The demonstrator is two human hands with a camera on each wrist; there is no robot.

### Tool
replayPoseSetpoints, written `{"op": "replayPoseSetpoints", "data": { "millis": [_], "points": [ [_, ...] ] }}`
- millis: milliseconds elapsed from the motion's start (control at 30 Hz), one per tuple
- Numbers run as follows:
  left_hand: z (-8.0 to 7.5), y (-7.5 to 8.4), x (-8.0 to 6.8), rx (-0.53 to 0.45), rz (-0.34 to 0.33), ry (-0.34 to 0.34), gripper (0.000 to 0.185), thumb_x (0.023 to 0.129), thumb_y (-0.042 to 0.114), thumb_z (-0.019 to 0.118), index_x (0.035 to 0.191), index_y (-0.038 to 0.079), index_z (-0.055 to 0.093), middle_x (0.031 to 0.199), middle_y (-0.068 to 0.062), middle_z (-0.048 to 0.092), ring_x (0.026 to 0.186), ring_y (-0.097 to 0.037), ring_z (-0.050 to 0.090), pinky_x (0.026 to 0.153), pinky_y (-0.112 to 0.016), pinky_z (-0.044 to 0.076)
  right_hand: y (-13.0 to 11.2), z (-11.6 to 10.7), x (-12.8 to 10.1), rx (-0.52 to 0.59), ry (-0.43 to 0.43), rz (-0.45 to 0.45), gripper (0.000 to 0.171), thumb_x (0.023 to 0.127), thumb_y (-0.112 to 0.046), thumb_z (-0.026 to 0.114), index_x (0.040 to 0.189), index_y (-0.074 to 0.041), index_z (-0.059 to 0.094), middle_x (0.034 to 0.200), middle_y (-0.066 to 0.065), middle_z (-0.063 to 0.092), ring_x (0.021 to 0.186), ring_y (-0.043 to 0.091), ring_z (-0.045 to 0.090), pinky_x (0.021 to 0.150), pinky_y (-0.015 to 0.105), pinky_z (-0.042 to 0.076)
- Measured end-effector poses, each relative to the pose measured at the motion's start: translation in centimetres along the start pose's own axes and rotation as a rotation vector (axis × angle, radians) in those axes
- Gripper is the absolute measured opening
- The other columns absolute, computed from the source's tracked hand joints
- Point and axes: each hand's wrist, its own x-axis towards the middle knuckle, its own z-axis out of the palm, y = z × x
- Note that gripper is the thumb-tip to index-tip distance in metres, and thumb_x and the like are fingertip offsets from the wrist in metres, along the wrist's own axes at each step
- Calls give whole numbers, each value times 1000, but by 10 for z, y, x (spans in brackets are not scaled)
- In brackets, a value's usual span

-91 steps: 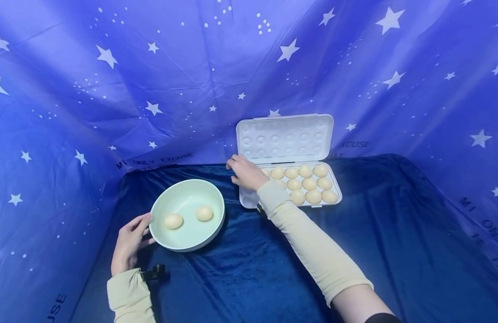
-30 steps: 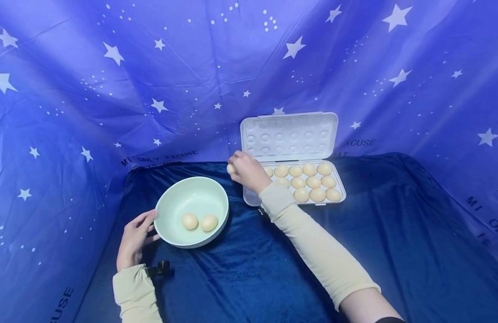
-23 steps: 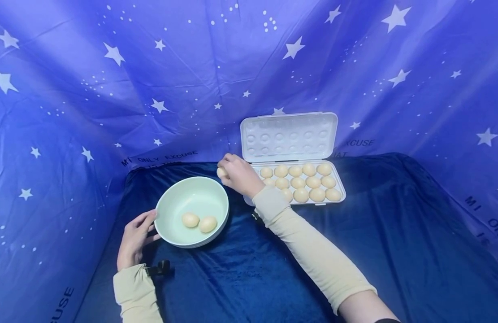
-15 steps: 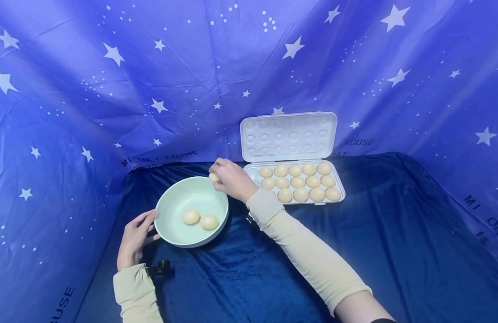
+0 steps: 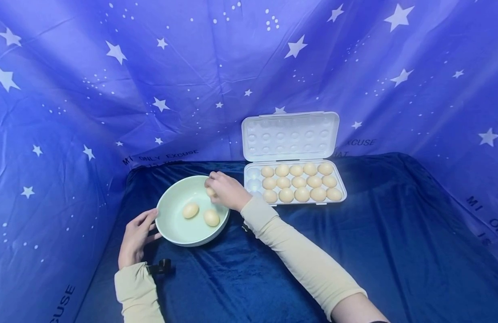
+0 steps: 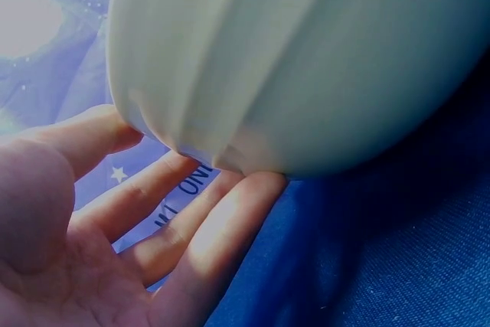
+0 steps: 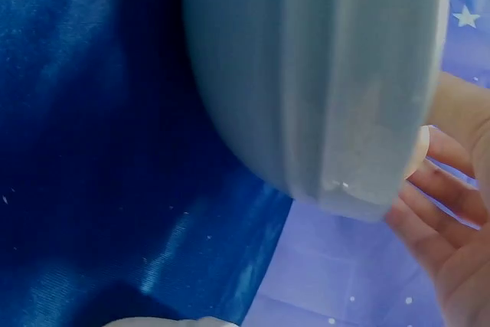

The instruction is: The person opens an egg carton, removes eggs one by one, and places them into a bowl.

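Note:
A pale green bowl (image 5: 182,233) stands on dark blue cloth, with two eggs, a left egg (image 5: 190,210) and a right egg (image 5: 211,218), lying apart inside. At its left side my left hand (image 5: 133,235) holds the bowl, thumb at the rim and extended fingers against the outer wall, as the left wrist view shows. Over the bowl's right rim, my right hand (image 5: 226,190) pinches a third egg (image 5: 210,192), partly hidden by the fingers. In the right wrist view the bowl wall covers most of that egg (image 7: 419,151).
Behind and right of the bowl is a white egg box (image 5: 343,196), its lid (image 5: 291,137) raised. Rows of eggs (image 5: 299,181) fill most of it; round sockets (image 5: 253,179) show at its left end. A starry blue curtain (image 5: 216,67) hangs behind.
From the egg box's left end, my right hand has moved left and toward me with an egg, reaching the bowl. The two eggs inside the bowl have rolled. My left hand stays at the bowl.

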Motion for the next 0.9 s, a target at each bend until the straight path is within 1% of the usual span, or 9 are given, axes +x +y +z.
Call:
{"op": "replayPoseSetpoints", "data": {
  "millis": [133,200,267,367,467,533,633,767,900],
  "points": [
    [0,0,1,7,-1,1,64,96,44,64,142,2,50,106,15,60,86,2,66,75,-26,62,-1,6,0,-51,-26,2,23,84,-9,73,107,-10,69,111,3,61,100,19,55,79,29,54],
    [0,1,1,12,-1,-4,65,96,44,63,143,1,49,110,12,60,87,2,65,75,-26,62,-2,8,1,-76,-33,0,21,84,-8,73,105,-11,70,110,3,62,99,19,56,78,29,55],
    [0,1,1,22,0,-13,65,97,44,62,144,1,47,119,5,59,88,2,65,75,-25,62,-4,10,2,-103,-37,-3,19,84,-8,73,102,-11,70,107,2,63,98,19,56,77,29,55],
    [0,2,1,39,-6,-25,65,99,45,59,144,0,46,136,-9,52,89,3,64,76,-24,62,-6,11,3,-136,-41,-8,15,85,-8,74,100,-11,71,102,2,64,96,18,57,79,29,55],
    [0,1,1,55,-15,-20,67,98,47,58,143,-2,47,142,-16,47,89,4,64,76,-25,62,-7,15,4,-159,-47,-16,12,86,-8,73,98,-11,72,100,2,66,96,19,59,84,29,54],
    [0,1,1,63,-17,-12,69,97,49,59,142,-2,48,142,-18,46,88,4,63,77,-25,62,-7,18,5,-181,-50,-24,11,87,-8,72,97,-11,73,100,2,67,97,19,59,87,30,53],
    [0,0,0,65,-12,0,70,96,50,60,140,-4,49,137,-17,50,87,4,64,77,-26,62,-8,23,5,-206,-55,-33,10,89,-9,70,98,-12,74,101,1,69,100,20,60,87,30,50],
    [0,-1,1,53,-9,11,68,96,49,61,139,-3,50,127,-10,56,86,3,65,76,-26,62,-11,23,4,-219,-50,-32,11,89,-10,70,99,-13,74,101,1,69,101,19,60,83,30,46],
    [1,0,0,44,-8,7,69,96,48,62,140,-4,49,125,-7,58,85,3,65,75,-26,62,-12,23,3,-219,-49,-22,13,89,-10,70,101,-13,74,102,1,69,102,19,59,82,30,45]
  ]
}}
